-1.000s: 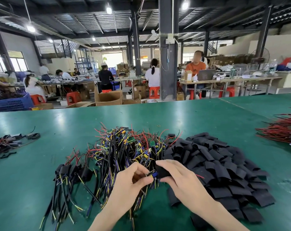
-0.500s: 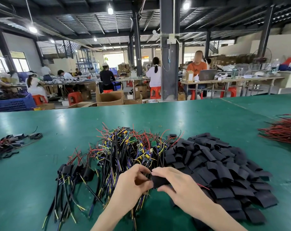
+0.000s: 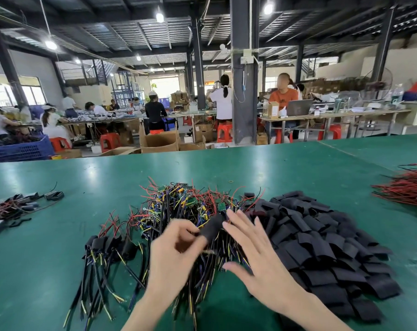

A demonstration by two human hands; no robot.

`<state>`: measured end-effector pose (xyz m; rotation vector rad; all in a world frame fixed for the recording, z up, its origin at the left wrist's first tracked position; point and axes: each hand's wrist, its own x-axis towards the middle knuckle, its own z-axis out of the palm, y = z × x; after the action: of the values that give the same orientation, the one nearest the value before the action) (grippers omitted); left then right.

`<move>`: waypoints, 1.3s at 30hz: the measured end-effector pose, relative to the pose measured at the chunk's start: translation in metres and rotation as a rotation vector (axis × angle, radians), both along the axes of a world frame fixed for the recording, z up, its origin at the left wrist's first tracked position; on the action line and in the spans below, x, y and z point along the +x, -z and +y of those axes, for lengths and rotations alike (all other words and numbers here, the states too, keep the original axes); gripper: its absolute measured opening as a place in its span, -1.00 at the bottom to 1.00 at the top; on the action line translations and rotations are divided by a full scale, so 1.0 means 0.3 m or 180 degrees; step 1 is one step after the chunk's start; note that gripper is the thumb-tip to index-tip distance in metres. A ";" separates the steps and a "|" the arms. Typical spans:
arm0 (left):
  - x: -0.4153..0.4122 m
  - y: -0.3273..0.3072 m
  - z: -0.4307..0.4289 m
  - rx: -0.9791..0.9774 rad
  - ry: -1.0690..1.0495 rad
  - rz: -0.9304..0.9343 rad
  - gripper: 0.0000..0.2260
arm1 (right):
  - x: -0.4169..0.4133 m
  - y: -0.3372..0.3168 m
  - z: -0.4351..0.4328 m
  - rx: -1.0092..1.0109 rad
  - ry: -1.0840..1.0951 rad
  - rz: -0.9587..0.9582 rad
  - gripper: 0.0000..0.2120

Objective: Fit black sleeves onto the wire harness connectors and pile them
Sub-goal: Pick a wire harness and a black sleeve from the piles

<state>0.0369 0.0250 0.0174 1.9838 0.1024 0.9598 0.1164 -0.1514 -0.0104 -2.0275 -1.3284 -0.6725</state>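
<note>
At bench [image 3: 35, 271] front, R hand [image 3: 255, 254] has let go, fingers spread, while L hand [image 3: 178, 242] pinches sleeved conn. [image 3: 212, 226] over harness heap [image 3: 186, 206]; fit judged done, unit due for sleeved pile [image 3: 107, 244], left.

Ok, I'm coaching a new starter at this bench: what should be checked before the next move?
1. Grip: left hand pinches the sleeved harness: ok.
2. Seating: its connector fully covered: cannot tell, blurred.
3. Free hand: right hand holds nothing, fingers spread: ok.
4. Drop spot: finished pile lies to the left of the left hand: ok.
5. Stock: loose sleeves heaped beside the right hand: ok.
6. Work left: bare harnesses heaped beyond both hands: ok.
</note>
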 end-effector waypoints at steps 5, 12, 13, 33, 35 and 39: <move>-0.014 -0.061 0.279 -0.0282 -0.1648 -0.0558 -0.85 | 0.040 0.004 -0.025 -0.0263 0.0977 -0.0478 -0.41; -0.037 0.094 0.518 -0.0098 -0.2438 0.1588 -0.82 | 0.100 0.031 -0.042 -0.0562 0.1974 -0.0299 -0.42; -0.040 0.094 0.521 -0.0097 -0.2434 0.1709 -0.82 | 0.105 0.033 -0.050 -0.0581 0.2073 -0.0270 -0.42; 0.407 -0.277 0.354 0.0165 -0.1436 0.1885 -0.85 | 0.135 0.029 -0.079 -0.0405 0.2423 -0.0135 -0.51; 0.408 -0.300 0.343 0.0105 -0.1262 0.1387 -0.91 | 0.136 0.028 -0.078 -0.0324 0.2394 -0.0127 -0.53; 0.374 -0.406 0.327 0.0182 -0.0963 0.0244 -0.75 | 0.148 0.033 -0.088 -0.0131 0.2424 0.0043 -0.56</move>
<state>0.1492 0.1230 0.1392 2.0960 0.4325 1.0866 0.1610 -0.1779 -0.0204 -2.5621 -0.5214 -0.9482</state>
